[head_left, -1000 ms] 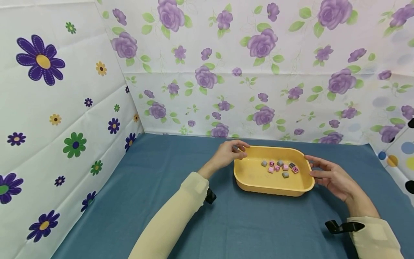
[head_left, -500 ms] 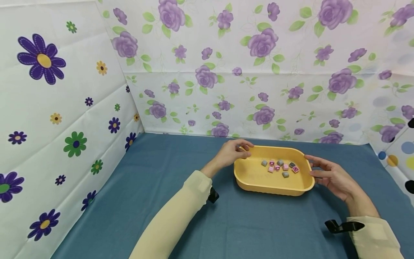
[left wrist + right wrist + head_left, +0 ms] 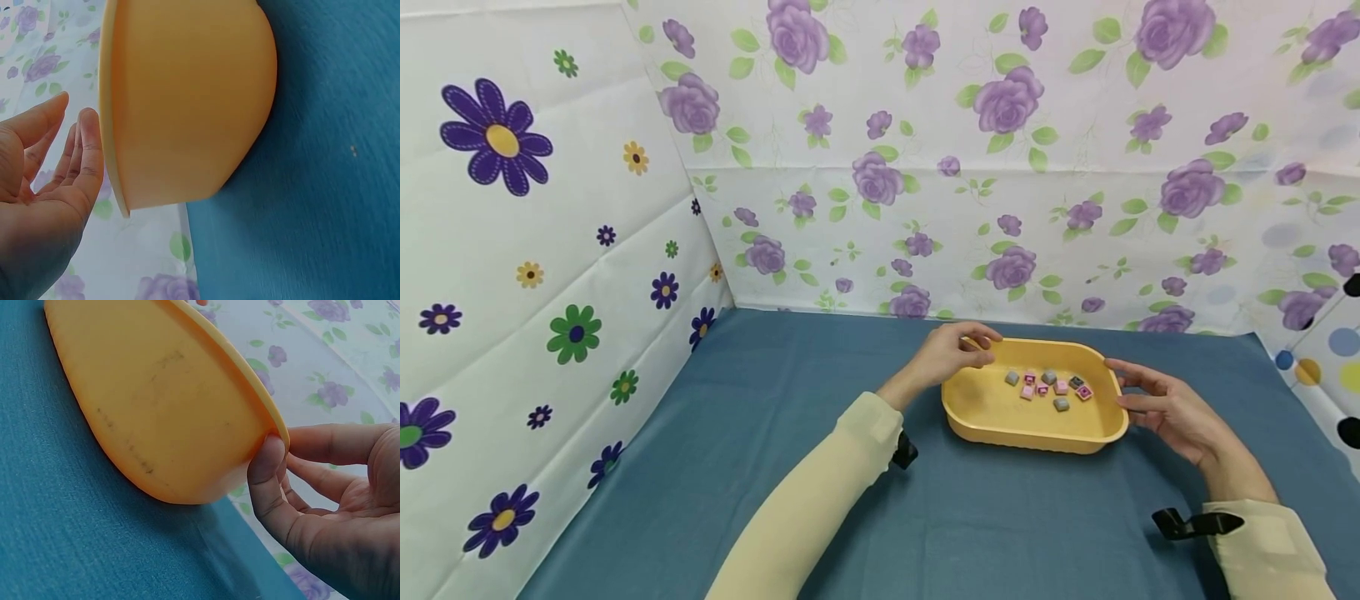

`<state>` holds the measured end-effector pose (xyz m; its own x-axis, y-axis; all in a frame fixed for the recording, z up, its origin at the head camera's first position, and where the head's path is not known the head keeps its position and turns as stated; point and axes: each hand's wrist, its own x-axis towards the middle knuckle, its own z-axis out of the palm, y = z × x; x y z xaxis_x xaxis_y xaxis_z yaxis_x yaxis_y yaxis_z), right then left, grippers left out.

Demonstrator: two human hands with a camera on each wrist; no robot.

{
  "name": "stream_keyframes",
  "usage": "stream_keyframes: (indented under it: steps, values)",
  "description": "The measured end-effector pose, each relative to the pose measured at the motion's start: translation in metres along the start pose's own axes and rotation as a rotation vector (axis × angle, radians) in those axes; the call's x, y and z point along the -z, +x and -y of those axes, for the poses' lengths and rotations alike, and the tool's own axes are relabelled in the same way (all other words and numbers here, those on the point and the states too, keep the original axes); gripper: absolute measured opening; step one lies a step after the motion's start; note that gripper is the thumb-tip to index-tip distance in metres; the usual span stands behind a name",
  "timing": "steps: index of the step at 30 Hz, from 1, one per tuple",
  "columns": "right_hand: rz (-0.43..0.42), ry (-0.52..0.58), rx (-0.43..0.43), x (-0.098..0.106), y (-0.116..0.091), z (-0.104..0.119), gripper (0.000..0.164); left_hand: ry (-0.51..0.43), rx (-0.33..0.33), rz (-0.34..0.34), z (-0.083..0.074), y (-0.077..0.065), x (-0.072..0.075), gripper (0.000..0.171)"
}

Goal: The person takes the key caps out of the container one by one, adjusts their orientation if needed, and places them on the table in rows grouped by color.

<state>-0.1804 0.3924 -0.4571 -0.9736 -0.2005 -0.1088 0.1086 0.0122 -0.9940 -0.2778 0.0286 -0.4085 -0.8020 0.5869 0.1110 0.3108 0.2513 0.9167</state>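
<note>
A yellow plastic tray (image 3: 1000,417) stands on the blue cloth, right of the middle in the head view. Several small square pieces lie in it, some pink (image 3: 1061,387), some grey (image 3: 1061,405). My right hand (image 3: 1172,417) pinches the tray's right rim between thumb and finger, as the right wrist view shows. My left hand (image 3: 951,354), fingers loosely bent and holding nothing, is over the tray's back left corner. In the left wrist view this hand (image 3: 53,187) shows a gap between thumb and fingers, right at the rim.
Blue cloth (image 3: 737,433) covers the table around the tray. A white flowered sheet (image 3: 880,250) hangs behind, and another patterned sheet (image 3: 572,250) on the left. Black wrist mounts (image 3: 1195,525) stick out at both sleeves.
My left hand has moved a little to the right, from the tray's left end further over its back left corner. My right hand, the tray and the pieces stay put.
</note>
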Motion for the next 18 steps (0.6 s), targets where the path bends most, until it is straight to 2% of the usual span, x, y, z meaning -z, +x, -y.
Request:
stream_keyframes:
  steps: [9,18]
  values:
    - [0.008,0.004,0.002,0.000,0.000,0.000,0.066,0.050,0.000,0.040,0.001,0.005,-0.007,0.031]
    - [0.011,-0.002,0.006,0.000,0.000,-0.001,0.066,0.018,0.001,0.052,0.004,0.012,-0.014,0.035]
